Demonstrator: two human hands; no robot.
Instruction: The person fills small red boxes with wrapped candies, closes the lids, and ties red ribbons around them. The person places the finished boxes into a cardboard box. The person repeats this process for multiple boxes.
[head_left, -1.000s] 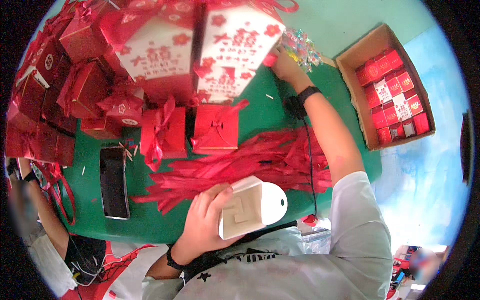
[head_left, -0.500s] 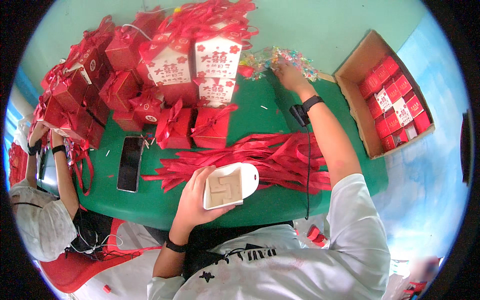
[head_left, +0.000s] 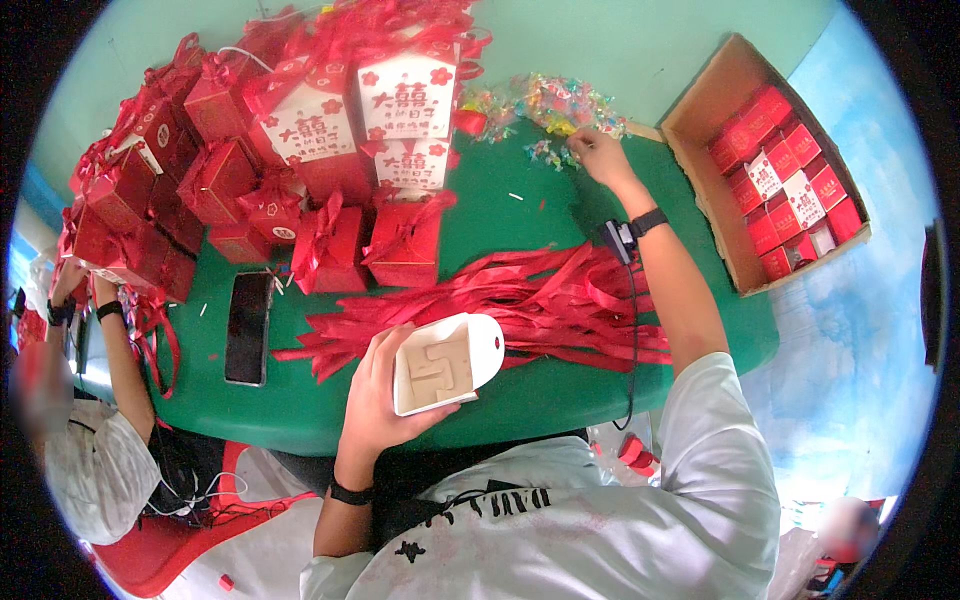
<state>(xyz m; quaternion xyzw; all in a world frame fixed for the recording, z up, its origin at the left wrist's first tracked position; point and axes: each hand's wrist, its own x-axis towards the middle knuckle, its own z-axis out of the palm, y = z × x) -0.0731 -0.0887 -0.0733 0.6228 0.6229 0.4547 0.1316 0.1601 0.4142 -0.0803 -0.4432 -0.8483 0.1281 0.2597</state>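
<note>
My left hand (head_left: pixel 378 405) is closed around a small white gift box (head_left: pixel 480 335). Its rounded flap with a hole stands open, and the beige inside (head_left: pixel 440 373) faces up with no candy visible in it. At the far side of the table, my right hand (head_left: pixel 603 160) is beside a heap of colourful wrapped candies (head_left: pixel 560 100). Its fingers are bent and pressed together; whatever they hold is too small to make out. A few candies (head_left: pixel 550 153) lie apart from the heap, just left of my right fingertips. Red ribbons (head_left: pixel 500 310) lie between my two hands.
Red and white gift boxes (head_left: pixel 405 95) are stacked at the left back. A phone (head_left: pixel 248 328) lies on the green table (head_left: pixel 330 415). An open carton (head_left: pixel 690 165) with red boxes stands at the right. Another person's hands (head_left: pixel 70 285) work at the far left.
My right hand has drawn back toward me from the candy heap, and a few candies now lie at its near side. My left hand still holds the box. The view has shifted slightly.
</note>
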